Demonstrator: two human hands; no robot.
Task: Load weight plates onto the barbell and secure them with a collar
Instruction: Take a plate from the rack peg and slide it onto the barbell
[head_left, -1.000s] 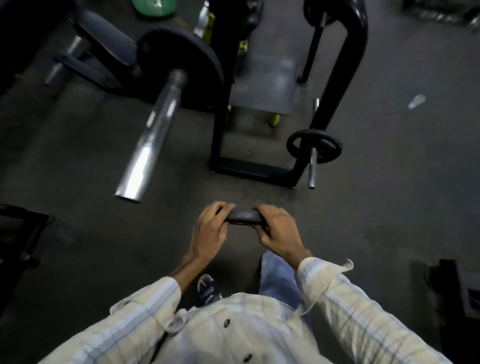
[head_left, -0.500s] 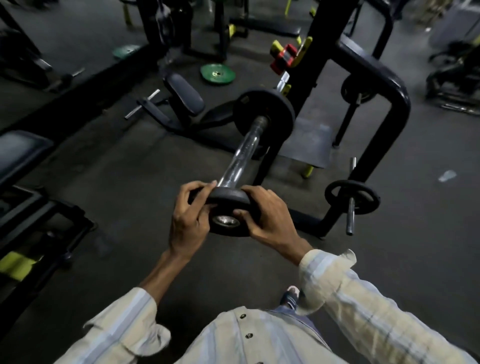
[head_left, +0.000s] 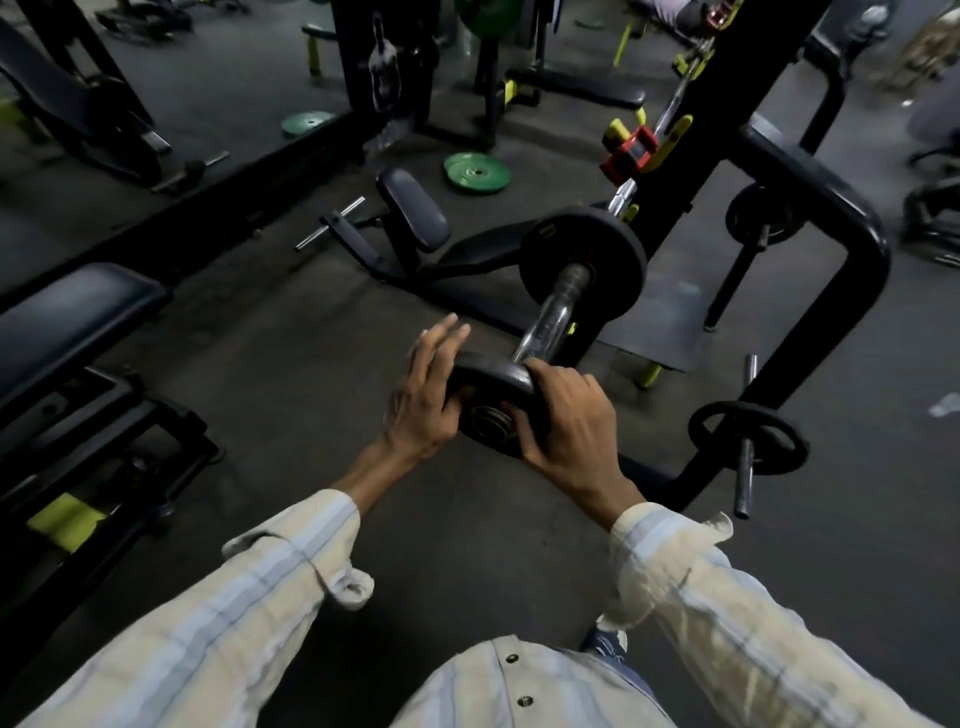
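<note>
A small black weight plate (head_left: 491, 376) sits on the near tip of the chrome barbell sleeve (head_left: 553, 317), the sleeve's end showing through its hole. My right hand (head_left: 571, 421) grips the plate's right rim with curled fingers. My left hand (head_left: 423, 397) rests against the left rim with its fingers stretched out straight. Further up the sleeve a large black plate (head_left: 613, 270) is on the bar. The bar runs up to a black rack upright with a red and yellow holder (head_left: 636, 150).
A small black plate (head_left: 748, 436) hangs on a storage peg of the black rack frame (head_left: 841, 291) at right. Green plates (head_left: 477, 172) lie on the floor behind a low padded seat (head_left: 413, 208). A bench (head_left: 67, 317) stands at left.
The plate was carried low in both hands, then lifted onto the sleeve's end. Now my left fingers have straightened off the rim while my right hand keeps its grip.
</note>
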